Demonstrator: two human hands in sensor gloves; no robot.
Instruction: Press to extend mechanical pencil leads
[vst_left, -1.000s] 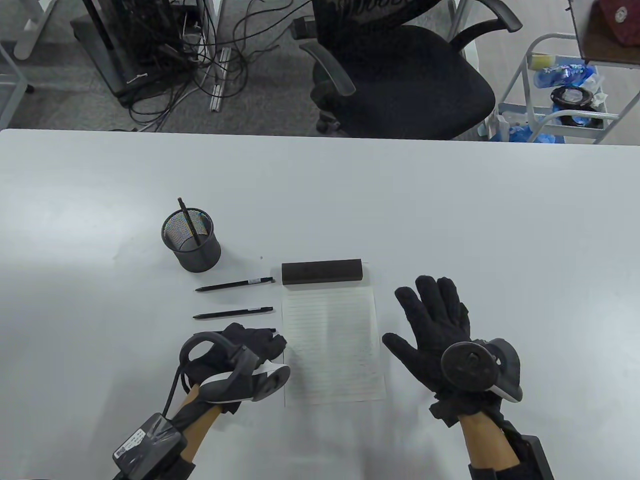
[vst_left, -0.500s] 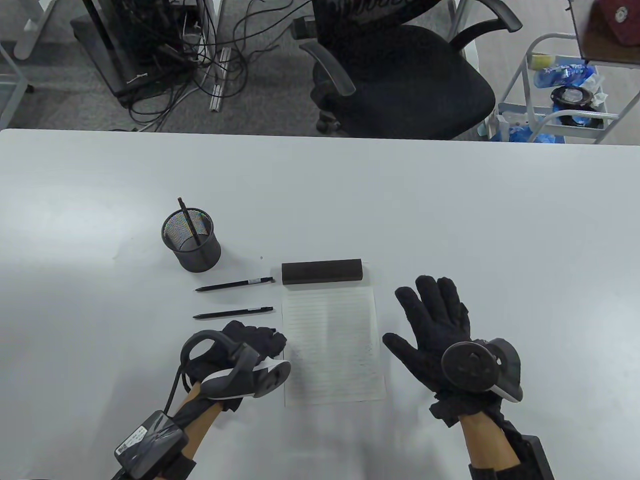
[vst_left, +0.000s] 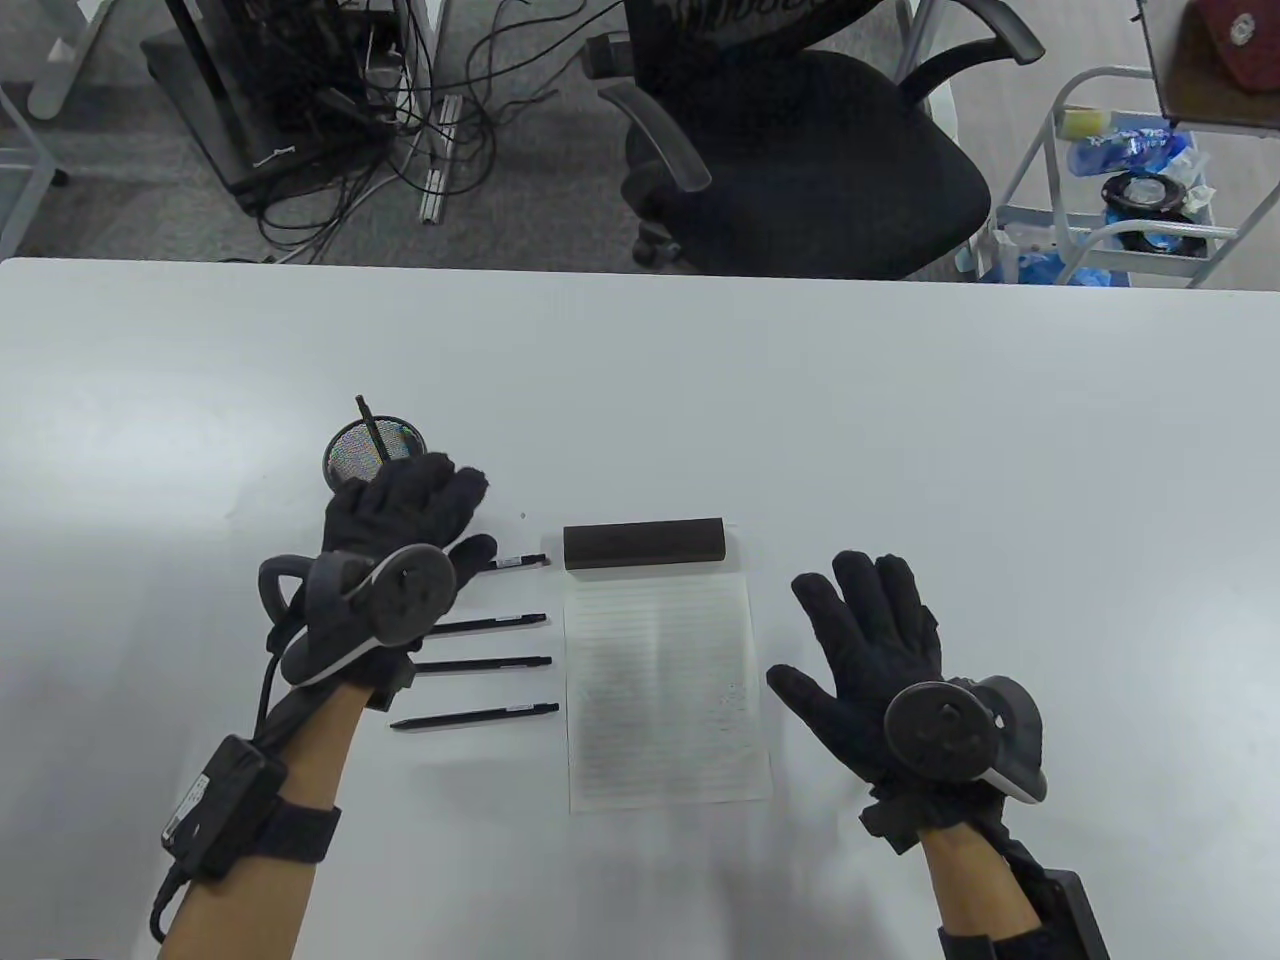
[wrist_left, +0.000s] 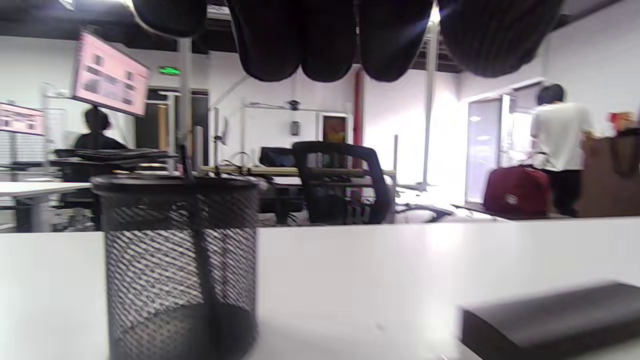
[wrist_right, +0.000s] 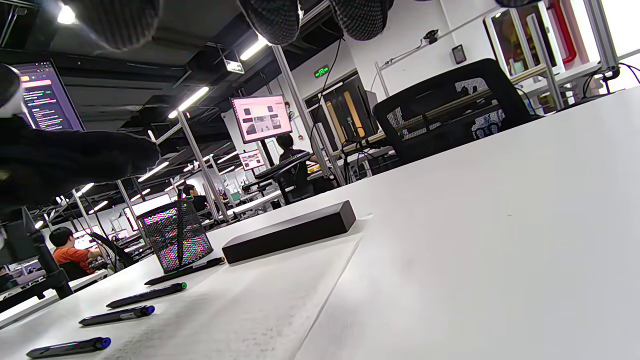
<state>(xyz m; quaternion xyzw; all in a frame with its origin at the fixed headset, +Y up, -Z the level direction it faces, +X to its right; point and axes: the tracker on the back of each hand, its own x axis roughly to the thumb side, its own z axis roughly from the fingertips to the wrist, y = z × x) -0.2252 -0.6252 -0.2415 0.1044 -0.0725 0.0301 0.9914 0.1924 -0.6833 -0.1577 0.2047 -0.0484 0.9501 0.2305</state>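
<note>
Over mesh cup (vst_left: 375, 452): left grip (vst_left: 400, 505) open, empty; right grip (vst_left: 875, 640) splayed.

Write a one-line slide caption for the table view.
Left hand reaches toward the mesh pen holder above four mechanical pencils while the right hand hovers open beside lined paper.

A lined sheet (vst_left: 665, 690) lies below a dark block (vst_left: 643, 541); a mesh cup (wrist_left: 180, 260) stands left.

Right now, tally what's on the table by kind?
Pencils lying flat: 4
Pencil in the cup: 1
Mesh cup: 1
Black block: 1
Paper sheet: 1
Total: 8
</note>
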